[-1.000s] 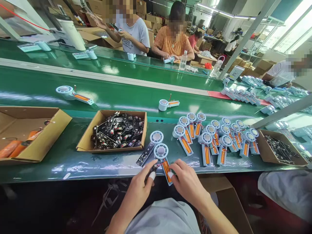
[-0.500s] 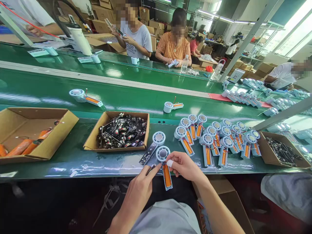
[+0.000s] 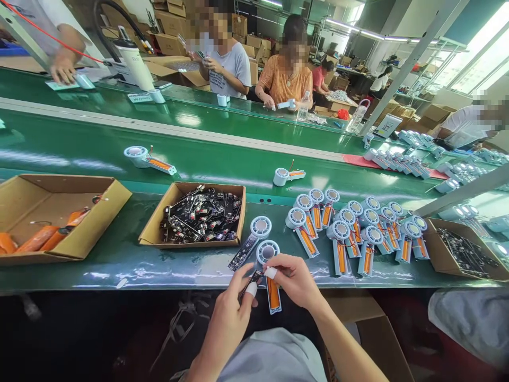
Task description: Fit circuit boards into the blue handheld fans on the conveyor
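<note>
My left hand (image 3: 237,302) pinches a small black circuit board (image 3: 254,277) between thumb and fingers, its thumb wrapped in white. My right hand (image 3: 292,280), with a white-covered fingertip, is closed on a thin wire lead (image 3: 264,269) at the board's upper end; the fingers hide most of it. Behind and below both hands lies a light-blue handheld fan body (image 3: 268,250), an orange battery (image 3: 273,297) in its open handle, which overhangs the bench edge. Beside it rests another fan body (image 3: 261,227) with a black board (image 3: 243,252) along its handle.
A cardboard box of black circuit boards (image 3: 199,245) stands left of centre, and a box with orange batteries (image 3: 43,260) farther left. Several fan bodies (image 3: 340,230) crowd the bench at right, next to another box (image 3: 441,260). Fan bodies (image 3: 281,176) lie on the green conveyor (image 3: 222,159); co-workers sit beyond.
My left hand has turned the circuit board up towards my right hand. The right fingers have moved left from the fan body to the board's end. Fan bodies on the conveyor appear slightly farther right.
</note>
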Tool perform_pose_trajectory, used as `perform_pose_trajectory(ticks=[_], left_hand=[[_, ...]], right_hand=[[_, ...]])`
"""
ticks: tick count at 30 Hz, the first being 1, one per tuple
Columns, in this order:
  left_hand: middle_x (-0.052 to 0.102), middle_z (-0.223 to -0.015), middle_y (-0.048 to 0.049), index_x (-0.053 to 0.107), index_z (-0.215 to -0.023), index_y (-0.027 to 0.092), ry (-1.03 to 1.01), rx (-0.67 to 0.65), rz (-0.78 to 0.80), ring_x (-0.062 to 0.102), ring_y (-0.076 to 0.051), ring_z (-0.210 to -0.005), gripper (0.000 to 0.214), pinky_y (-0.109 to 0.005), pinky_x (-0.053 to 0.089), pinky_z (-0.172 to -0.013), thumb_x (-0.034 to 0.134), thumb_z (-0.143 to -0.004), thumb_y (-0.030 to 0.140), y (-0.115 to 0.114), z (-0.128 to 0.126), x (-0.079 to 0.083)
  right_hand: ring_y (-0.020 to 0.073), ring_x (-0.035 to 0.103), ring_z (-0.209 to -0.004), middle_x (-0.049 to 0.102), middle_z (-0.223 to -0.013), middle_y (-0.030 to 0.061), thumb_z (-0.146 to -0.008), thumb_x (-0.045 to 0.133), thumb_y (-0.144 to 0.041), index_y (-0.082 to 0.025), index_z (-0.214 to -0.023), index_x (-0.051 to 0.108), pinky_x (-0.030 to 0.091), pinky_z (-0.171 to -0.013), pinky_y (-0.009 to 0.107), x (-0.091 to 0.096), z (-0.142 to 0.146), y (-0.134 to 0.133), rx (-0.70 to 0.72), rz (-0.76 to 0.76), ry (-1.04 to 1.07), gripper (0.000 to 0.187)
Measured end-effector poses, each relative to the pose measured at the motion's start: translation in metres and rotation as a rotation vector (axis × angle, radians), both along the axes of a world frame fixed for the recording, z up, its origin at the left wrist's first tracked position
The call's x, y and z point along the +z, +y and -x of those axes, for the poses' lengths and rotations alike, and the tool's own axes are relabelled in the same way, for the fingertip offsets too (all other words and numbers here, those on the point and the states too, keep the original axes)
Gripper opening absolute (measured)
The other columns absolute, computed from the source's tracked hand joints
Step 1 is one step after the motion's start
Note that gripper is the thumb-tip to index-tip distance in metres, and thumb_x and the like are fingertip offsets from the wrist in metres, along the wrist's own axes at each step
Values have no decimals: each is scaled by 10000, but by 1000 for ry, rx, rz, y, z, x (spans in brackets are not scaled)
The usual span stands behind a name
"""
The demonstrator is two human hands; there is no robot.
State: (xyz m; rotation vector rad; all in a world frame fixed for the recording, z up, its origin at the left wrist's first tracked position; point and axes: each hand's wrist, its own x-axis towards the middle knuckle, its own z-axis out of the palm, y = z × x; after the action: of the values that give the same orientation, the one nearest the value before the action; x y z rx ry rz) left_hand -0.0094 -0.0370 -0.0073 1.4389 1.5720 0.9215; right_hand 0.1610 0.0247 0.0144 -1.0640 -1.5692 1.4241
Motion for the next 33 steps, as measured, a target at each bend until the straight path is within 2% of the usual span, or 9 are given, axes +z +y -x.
perform_pose_trajectory(ticks=[4, 10, 15, 19, 23, 25, 28, 31, 33], left_hand=[[788, -1026, -88, 514, -1277, 212, -130, 49, 66, 705, -165, -592, 380, -305, 589, -608, 448, -924, 336, -1, -2, 0], [784, -1068, -98, 513, -1242, 217, -177, 55, 108, 704, -165, -603, 370, -302, 587, -590, 465, -904, 360, 0, -3, 1], [803, -963, -79, 572, -1130, 216, -180, 74, 110, 740, -190, -641, 301, -304, 610, -599, 497, -887, 376, 1, -3, 5], [805, -909, -70, 632, -1049, 208, -179, 82, 82, 756, -200, -655, 265, -291, 615, -565, 503, -884, 371, 2, -5, 9], [807, -895, -52, 681, -1063, 214, -94, 56, -23, 771, -201, -673, 272, -299, 635, -631, 497, -913, 347, 0, -6, 6], [815, -971, -60, 698, -1091, 224, 2, 51, -129, 791, -219, -778, 275, -310, 640, -723, 500, -923, 313, -1, -6, 2], [804, -1096, -69, 711, -1126, 232, 125, 59, -287, 779, -244, -969, 296, -313, 625, -840, 488, -933, 254, -4, -6, -3], [804, -1099, -63, 714, -1151, 231, 180, 18, -354, 779, -233, -970, 313, -297, 624, -853, 473, -952, 225, -5, -5, -7], [804, -1097, -66, 710, -1172, 224, 212, -14, -394, 780, -229, -967, 327, -297, 625, -857, 465, -956, 204, -5, -5, -10]], right_hand=[[133, 563, -592, 682, -720, 24, -832, 713, -541, -182, -910, 751, 445, -545, 244, -6, 5, -1, -55, 195, 108, 369], [172, 631, -741, 668, -779, 26, -858, 697, -462, -191, -835, 706, 512, -703, 290, 4, 1, 1, 9, 165, 116, 272], [133, 559, -682, 643, -792, 7, -872, 626, -200, -191, -852, 675, 465, -641, 246, 12, -1, 1, 53, -78, -210, 54], [180, 607, -858, 666, -934, 44, -873, 541, -52, -203, -908, 659, 479, -744, 278, 13, 1, -1, 87, -372, -523, 194], [208, 609, -875, 668, -965, 61, -853, 542, -22, -212, -939, 637, 476, -749, 297, 11, 5, -6, 89, -470, -704, 229], [214, 601, -864, 668, -972, 66, -854, 544, -28, -214, -951, 632, 468, -737, 301, 11, 6, -7, 67, -500, -747, 228], [202, 596, -835, 661, -950, 55, -842, 547, -20, -215, -937, 628, 455, -715, 285, 14, 7, -7, 35, -477, -727, 232], [168, 585, -747, 637, -855, 17, -812, 564, 3, -215, -885, 623, 434, -664, 253, 16, 6, -5, 45, -396, -654, 238], [170, 577, -735, 631, -845, 16, -812, 571, -3, -216, -878, 619, 431, -658, 255, 15, 8, -6, 37, -414, -671, 228]])
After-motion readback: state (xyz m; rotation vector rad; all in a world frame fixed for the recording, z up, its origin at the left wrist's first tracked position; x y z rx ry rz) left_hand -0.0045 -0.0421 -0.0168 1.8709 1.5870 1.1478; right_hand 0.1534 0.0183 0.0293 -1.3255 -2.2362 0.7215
